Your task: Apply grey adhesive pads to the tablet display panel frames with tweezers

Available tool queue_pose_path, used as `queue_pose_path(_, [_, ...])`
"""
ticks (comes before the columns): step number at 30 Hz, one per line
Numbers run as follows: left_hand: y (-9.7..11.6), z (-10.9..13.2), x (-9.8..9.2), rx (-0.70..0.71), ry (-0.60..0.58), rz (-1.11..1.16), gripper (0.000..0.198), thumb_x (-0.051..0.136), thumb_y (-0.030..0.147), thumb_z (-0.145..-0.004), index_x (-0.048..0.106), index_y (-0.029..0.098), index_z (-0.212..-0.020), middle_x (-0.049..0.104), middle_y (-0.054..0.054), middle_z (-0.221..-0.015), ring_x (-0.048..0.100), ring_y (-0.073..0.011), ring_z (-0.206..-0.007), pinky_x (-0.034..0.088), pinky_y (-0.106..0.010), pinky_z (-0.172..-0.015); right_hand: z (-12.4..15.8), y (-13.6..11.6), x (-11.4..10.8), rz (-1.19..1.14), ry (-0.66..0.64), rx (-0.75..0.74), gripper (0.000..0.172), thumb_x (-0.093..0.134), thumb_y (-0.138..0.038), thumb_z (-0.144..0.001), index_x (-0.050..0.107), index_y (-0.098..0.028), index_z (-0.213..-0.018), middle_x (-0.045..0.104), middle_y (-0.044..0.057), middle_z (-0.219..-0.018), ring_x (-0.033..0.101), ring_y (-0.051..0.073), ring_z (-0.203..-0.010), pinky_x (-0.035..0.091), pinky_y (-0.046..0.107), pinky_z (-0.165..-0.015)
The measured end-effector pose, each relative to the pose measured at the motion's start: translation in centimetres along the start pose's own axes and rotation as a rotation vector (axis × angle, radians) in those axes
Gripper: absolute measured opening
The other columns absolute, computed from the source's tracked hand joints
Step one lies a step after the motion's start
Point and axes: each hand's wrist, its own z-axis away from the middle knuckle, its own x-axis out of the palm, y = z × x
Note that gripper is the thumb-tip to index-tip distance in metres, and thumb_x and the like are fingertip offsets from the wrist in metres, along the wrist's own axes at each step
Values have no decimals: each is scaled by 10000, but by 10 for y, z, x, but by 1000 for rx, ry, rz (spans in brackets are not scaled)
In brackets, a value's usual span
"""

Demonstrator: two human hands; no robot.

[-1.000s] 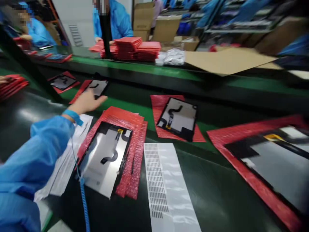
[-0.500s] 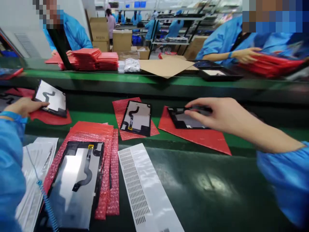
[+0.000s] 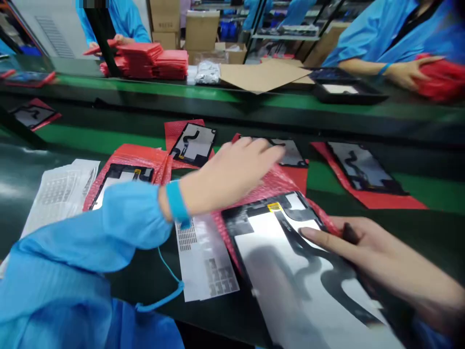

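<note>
Head view, right hand [image 3: 381,257]: fingers holding a display panel [image 3: 279,257] by its edge.
Panel: lying on a red bubble pouch [image 3: 265,186].
Left hand [image 3: 232,174]: fingers spread, blurred, just beyond the panel, above the pouch.
Beyond the panel: further panels [image 3: 192,144] on red pouches [image 3: 181,130], on the bench [image 3: 109,138].

Bright lt, motion blur, warped edges

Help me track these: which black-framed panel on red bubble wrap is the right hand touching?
The panel nearest the camera, with a yellow tag on its top edge, under the right hand; the others lie farther back, apart from it.
</note>
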Motion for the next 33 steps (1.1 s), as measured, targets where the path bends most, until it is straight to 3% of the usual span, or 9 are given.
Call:
queue_pose_path(2, [11,24,14,-39,-46,26,287,617,433,-996,663,199,-1156,688,-60,-1127,619,-231,-1030,356,-393,-909,5,49,-2,56,-149,126,503,619,-677,-924,718,-226,-724,690,91,-598,641,233,-441,455,288,-344])
queue_pose_path(5, [35,75,46,-123,-34,129,351,673,508,-952,666,210,-1137,711,-49,-1160,628,-236,-1076,333,-413,-937,4,84,5,379,179,-78,575,476,-737,-961,703,-219,-858,714,158,-826,703,297,-704,556,390,-595])
queue_pose_path(7, [50,102,64,-171,21,200,392,677,551,-940,671,220,-1152,721,-51,-1199,627,-237,-1123,319,-428,-965,6,84,21,313,333,-159,608,358,-734,-1000,658,-223,-866,687,143,-859,693,284,-745,561,408,-664])
queue_pose_path(9, [59,116,76,-197,68,251,371,675,556,-944,690,229,-1117,738,-40,-1179,639,-222,-1112,313,-430,-968,12,76,45,-3,92,-67,578,344,-686,-1033,638,-222,-852,638,71,-689,653,227,-583,545,349,-550])
queue_pose_path(11, [62,118,83,-206,98,290,317,685,535,-945,709,237,-1049,756,-16,-1122,654,-206,-1079,310,-426,-957,19,68,74,-274,-270,51,459,534,-622,-1004,685,-203,-893,590,9,-557,595,175,-443,504,278,-442])
queue_pose_path(13, [62,115,87,-206,115,318,259,699,497,-947,720,245,-1001,765,9,-1074,661,-191,-1057,310,-418,-943,25,65,98,-386,-420,74,344,739,-520,-916,756,-180,-968,664,21,-640,632,159,-457,538,253,-451])
queue_pose_path(17, [58,112,89,-201,116,341,193,710,446,-954,732,255,-967,769,35,-1030,654,-174,-1031,312,-415,-934,27,74,113,-342,-291,-164,133,807,-311,-885,833,-222,-980,758,77,-900,747,203,-717,636,272,-632])
queue_pose_path(20, [57,112,89,-203,101,358,201,702,448,-959,734,250,-951,768,24,-1036,645,-185,-1032,314,-421,-939,29,81,109,-268,-191,-274,149,795,-205,-890,834,-258,-1024,787,68,-962,762,222,-861,654,292,-770])
queue_pose_path(33, [58,114,89,-197,89,365,160,718,370,-960,707,226,-1029,752,16,-1068,640,-192,-1056,325,-434,-963,31,76,109,-293,-269,-191,196,787,-162,-884,811,-259,-1051,795,16,-898,773,165,-749,648,192,-687])
